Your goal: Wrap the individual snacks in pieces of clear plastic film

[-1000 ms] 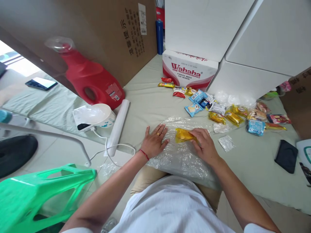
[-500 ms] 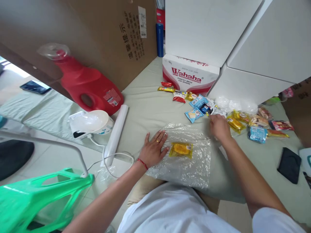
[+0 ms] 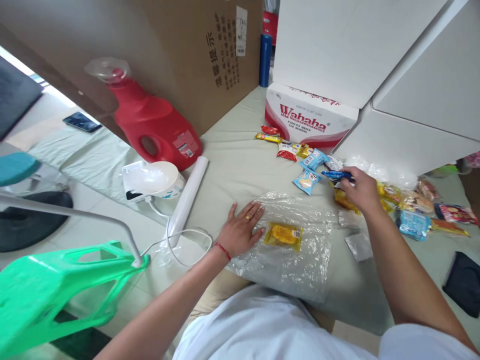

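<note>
My left hand (image 3: 242, 231) lies flat with fingers spread on the left part of a clear plastic bag (image 3: 292, 272). Just right of its fingertips, a snack in a yellow wrapper (image 3: 284, 235) rests on the bag. Farther right, my right hand (image 3: 360, 189) pinches a dark blue snack packet (image 3: 336, 175) among the other packets. Two light-blue snack packets (image 3: 306, 180) lie left of that hand. Under and beside it are yellow-wrapped snacks (image 3: 344, 200), partly covered by my fingers. Small clear sachets (image 3: 359, 246) lie below my right wrist.
A white and red Wahaha carton (image 3: 311, 117) stands at the back against white cabinets. Left are a red jug (image 3: 157, 125), a white paper roll (image 3: 189, 195), a tub (image 3: 165, 182) with a cable and a green stool (image 3: 71, 285). More packaged snacks (image 3: 414, 225) lie at right.
My right hand has closed on the dark blue packet and lifted it from the pile, shifting slightly right. My left hand stays flat on the bag. The view has turned a little left.
</note>
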`<state>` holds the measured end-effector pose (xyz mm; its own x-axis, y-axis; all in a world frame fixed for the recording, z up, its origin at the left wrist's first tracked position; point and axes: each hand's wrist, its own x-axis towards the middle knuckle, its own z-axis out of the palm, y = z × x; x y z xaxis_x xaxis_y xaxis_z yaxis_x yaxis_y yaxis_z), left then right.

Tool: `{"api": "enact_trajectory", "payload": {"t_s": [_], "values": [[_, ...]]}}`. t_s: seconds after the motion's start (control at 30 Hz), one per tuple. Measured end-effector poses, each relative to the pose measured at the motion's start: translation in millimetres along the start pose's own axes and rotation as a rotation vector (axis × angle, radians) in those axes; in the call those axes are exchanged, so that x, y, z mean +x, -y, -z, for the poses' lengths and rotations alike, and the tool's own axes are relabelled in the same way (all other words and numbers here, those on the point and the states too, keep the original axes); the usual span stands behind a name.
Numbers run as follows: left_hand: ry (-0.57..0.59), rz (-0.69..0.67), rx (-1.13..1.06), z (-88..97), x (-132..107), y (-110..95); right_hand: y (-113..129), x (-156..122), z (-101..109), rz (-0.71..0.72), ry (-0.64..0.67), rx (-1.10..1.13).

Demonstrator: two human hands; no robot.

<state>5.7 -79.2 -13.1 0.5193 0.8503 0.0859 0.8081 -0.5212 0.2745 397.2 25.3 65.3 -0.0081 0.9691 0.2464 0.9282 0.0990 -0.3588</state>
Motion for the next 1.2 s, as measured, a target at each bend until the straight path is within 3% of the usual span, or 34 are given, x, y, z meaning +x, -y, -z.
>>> {"api": "enact_trajectory", "payload": {"t_s": [0.07, 0.17, 0.3, 0.43, 0.63, 0.77, 0.97, 1.1, 1.2], "values": [[0.001, 0.0, -0.007, 0.2, 0.1, -0.4, 11.5, -35.7, 7.2, -0.003, -0.01, 0.275], [0.012, 0.002, -0.007, 0.3, 0.1, -0.9, 43.0, -86.6, -1.1, 0.169, 0.102, 0.519], [0.02, 0.003, 0.013, -0.2, -0.3, -1.6, 80.9, -123.4, -31.1, 0.475, 0.155, 0.542], [0.013, -0.001, 0.028, -1.3, -0.9, -1.3, 88.5, -131.6, -42.5, 0.658, 0.229, 0.526], [0.019, 0.005, 0.02, -2.1, -0.1, -0.7, 98.7, -132.6, -34.1, 0.548, 0.277, 0.405], [0.031, 0.011, 0.006, 0.1, -0.9, -0.8, 111.0, -133.7, -49.7, 0.515, 0.303, 0.253], [0.032, 0.023, -0.079, 1.6, -2.5, 4.4, 105.1, -141.3, -63.9, 0.531, 0.274, 0.26], [-0.019, 0.035, -0.173, 11.3, -4.2, 9.9, 105.1, -143.3, -46.3, 0.499, 0.27, 0.29], [-0.221, 0.061, -0.185, 26.1, -18.6, 12.0, 104.8, -155.5, -14.0, 0.446, 0.157, 0.352]]}}
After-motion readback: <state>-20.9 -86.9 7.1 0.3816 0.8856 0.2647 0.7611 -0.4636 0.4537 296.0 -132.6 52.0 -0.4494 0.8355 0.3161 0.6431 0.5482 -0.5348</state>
